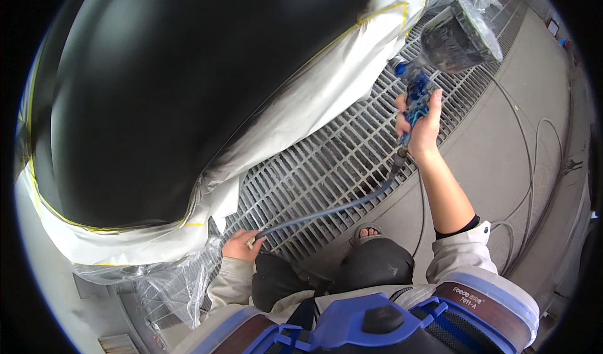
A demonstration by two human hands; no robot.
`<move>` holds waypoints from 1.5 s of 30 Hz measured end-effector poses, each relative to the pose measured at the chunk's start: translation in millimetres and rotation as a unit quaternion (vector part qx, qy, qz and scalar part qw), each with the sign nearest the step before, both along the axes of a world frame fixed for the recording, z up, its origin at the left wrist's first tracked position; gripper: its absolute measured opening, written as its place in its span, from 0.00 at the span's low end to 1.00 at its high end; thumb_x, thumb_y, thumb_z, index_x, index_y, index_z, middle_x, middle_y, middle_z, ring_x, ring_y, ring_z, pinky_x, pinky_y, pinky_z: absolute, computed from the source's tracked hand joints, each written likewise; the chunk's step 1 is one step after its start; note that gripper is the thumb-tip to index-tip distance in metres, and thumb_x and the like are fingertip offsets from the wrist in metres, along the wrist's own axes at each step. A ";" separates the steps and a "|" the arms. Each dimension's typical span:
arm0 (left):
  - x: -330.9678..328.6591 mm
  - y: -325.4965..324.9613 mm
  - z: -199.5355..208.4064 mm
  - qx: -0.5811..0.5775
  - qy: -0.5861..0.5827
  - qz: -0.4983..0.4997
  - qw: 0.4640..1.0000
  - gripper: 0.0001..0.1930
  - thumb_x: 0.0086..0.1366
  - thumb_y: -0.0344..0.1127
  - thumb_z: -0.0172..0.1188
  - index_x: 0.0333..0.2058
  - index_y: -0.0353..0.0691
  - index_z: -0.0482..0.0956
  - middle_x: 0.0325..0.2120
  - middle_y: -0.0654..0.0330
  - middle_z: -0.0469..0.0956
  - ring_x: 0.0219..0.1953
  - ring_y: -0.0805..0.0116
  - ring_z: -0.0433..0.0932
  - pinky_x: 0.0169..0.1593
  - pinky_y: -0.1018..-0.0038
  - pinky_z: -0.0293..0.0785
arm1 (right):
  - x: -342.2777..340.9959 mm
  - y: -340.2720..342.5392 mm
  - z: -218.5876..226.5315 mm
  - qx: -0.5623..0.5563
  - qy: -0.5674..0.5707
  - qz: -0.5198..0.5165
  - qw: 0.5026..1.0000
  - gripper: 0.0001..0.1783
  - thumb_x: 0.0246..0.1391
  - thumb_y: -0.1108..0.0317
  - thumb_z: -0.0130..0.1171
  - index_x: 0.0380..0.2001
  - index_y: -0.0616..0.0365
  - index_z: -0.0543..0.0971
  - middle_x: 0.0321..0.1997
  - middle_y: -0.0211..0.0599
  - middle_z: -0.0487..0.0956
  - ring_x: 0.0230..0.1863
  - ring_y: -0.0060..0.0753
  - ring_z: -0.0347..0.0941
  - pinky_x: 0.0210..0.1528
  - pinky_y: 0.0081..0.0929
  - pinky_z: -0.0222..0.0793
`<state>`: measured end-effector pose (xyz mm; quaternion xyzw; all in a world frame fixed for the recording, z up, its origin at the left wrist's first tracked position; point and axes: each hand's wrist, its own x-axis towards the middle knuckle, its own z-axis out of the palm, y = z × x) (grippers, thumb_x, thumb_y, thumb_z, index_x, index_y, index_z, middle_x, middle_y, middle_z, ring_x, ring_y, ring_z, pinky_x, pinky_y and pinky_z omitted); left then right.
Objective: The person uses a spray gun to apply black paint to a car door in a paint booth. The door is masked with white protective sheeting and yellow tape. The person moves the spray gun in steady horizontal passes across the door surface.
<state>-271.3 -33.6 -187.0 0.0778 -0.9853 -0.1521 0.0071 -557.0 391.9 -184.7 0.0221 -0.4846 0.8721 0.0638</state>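
Observation:
My right hand (424, 127) is wrapped round the handle of a blue, paint-stained spray gun (416, 93). A dark, smeared paint cup (457, 40) sits on the gun, tilted toward the upper right. From the foot of the handle a grey air hose (330, 211) curves down to my left hand (239, 246), whose fingers are closed on it. Left of the gun, apart from it, is a large glossy black panel (182, 96). White masking paper (308, 112) edged with yellow tape borders the panel.
Metal floor grating (320, 166) runs beneath the gun and hose. Thin hoses (531, 159) loop over the grey floor at right. Clear plastic sheeting (182, 285) hangs below the masking paper. A respirator (377, 319) with blue parts fills the lower edge. My sandalled foot (369, 232) stands beside the grating.

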 end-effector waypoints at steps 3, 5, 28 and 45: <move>11.1 -21.1 -3.1 0.009 -0.001 -0.014 1.000 0.13 0.58 0.42 0.77 0.41 0.48 0.91 0.34 0.60 0.85 0.37 0.54 0.85 0.40 0.63 0.81 | 38.8 -20.4 -8.7 -0.031 -0.023 0.121 0.992 0.46 0.68 0.20 0.29 0.32 0.55 0.73 0.22 0.24 0.72 0.11 0.16 0.59 0.13 0.21 0.57; 20.0 -33.8 -10.3 0.011 -0.014 -0.023 1.000 0.12 0.57 0.42 0.77 0.41 0.52 0.91 0.34 0.61 0.85 0.37 0.54 0.85 0.41 0.63 0.82 | 72.2 -31.6 -19.5 -0.033 -0.024 0.239 0.970 0.49 0.65 0.17 0.30 0.33 0.56 0.74 0.23 0.25 0.73 0.11 0.16 0.59 0.13 0.21 0.58; 33.1 50.8 55.9 0.346 0.057 -0.232 0.907 0.11 0.69 0.33 0.68 0.48 0.39 0.89 0.42 0.54 0.89 0.45 0.63 0.87 0.49 0.70 0.81 | 233.4 -132.1 105.7 -0.073 0.055 0.066 0.994 0.49 0.67 0.19 0.29 0.47 0.60 0.72 0.45 0.33 0.74 0.18 0.20 0.59 0.20 0.26 0.61; 18.5 59.2 15.0 0.713 -0.088 -0.136 0.682 0.14 0.74 0.39 0.66 0.46 0.32 0.86 0.39 0.61 0.86 0.41 0.74 0.82 0.48 0.73 0.77 | 283.6 -202.2 115.1 -0.059 0.096 0.144 0.983 0.51 0.60 0.14 0.34 0.44 0.58 0.71 0.38 0.36 0.72 0.19 0.22 0.62 0.22 0.25 0.62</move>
